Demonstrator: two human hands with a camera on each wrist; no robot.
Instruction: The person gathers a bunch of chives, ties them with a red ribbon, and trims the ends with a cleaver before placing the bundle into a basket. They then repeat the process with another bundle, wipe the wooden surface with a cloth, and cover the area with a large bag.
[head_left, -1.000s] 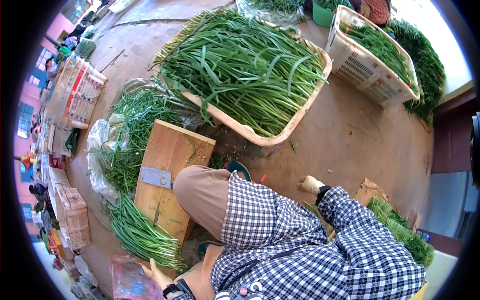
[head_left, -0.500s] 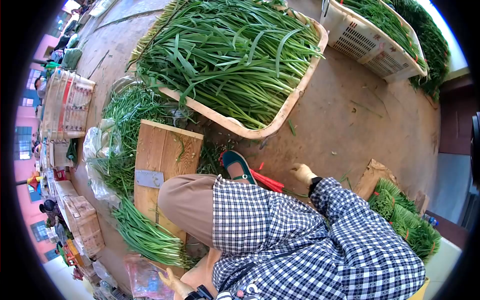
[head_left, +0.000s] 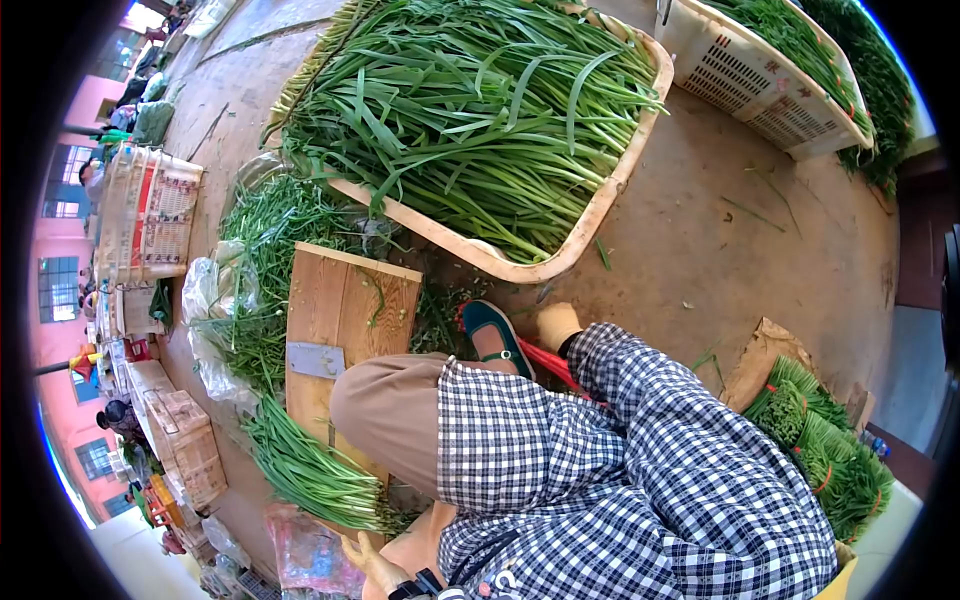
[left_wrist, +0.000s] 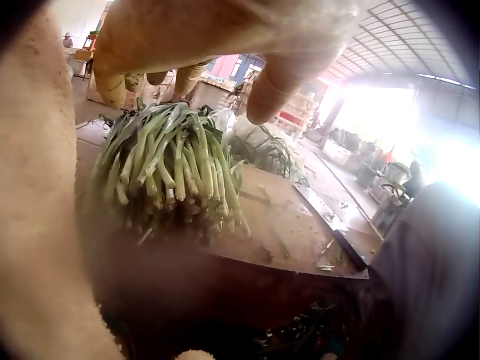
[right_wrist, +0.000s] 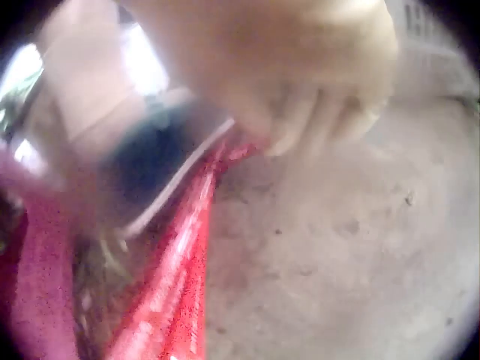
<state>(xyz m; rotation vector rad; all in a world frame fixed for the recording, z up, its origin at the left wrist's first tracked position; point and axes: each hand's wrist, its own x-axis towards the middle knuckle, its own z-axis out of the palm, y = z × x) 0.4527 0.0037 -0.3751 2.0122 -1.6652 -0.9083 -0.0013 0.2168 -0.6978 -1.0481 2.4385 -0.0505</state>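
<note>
Green bunch [head_left: 315, 470], just one, lies on one wooden worktop [head_left: 345, 300] near the open left hand [head_left: 375, 567]; beside one shoe [head_left: 490, 335], the right hand [head_left: 560, 325] pinches red strips [head_left: 548, 363], too blurred to count. That hand has moved closer to the shoe.

I'm counting two hands: one left hand [head_left: 378, 566], one right hand [head_left: 558, 324]. At least three crates are showing: one big crate [head_left: 440, 234], one white crate [head_left: 765, 85], one red-striped crate [head_left: 150, 215]. Also seeing one wooden board [head_left: 335, 300], one metal plate [head_left: 315, 360], one leek-like bunch [head_left: 320, 470] on the board, one green shoe [head_left: 487, 325], two plastic bags: one whitish bag [head_left: 208, 340], one pink bag [head_left: 310, 550]. Red strips [right_wrist: 180, 255] are blurring, more than one, not countable.
</note>
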